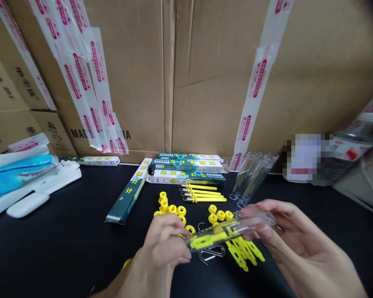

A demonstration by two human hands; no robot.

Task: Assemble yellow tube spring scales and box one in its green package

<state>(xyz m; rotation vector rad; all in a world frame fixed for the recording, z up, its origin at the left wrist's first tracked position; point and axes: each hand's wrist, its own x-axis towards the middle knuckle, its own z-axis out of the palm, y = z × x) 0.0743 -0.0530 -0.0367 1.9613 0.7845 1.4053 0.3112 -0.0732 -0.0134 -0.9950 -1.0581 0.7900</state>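
I saw the person's left hand (pixel 166 242) pinching a clear tube (pixel 224 231) at its nine o'clock end, and the right hand (pixel 294 244) grasping its three o'clock end. The tube hung above the tabletop (pixel 81 248), its right end tipped up, a yellow strip (pixel 202 242) showing inside. Taking the tube as the dial's centre, metal hooks (pixel 211 251) lay near at seven and flat yellow pieces (pixel 245 251) at five. Past it, yellow collars (pixel 173 209) clustered at ten and eleven. Farther out were yellow rods (pixel 211 199) at eleven, a slanted box (pixel 130 192) at ten, more clear tubes (pixel 251 178) at one, then stacked boxes (pixel 188 166) at eleven, before taped cardboard (pixel 205 91).
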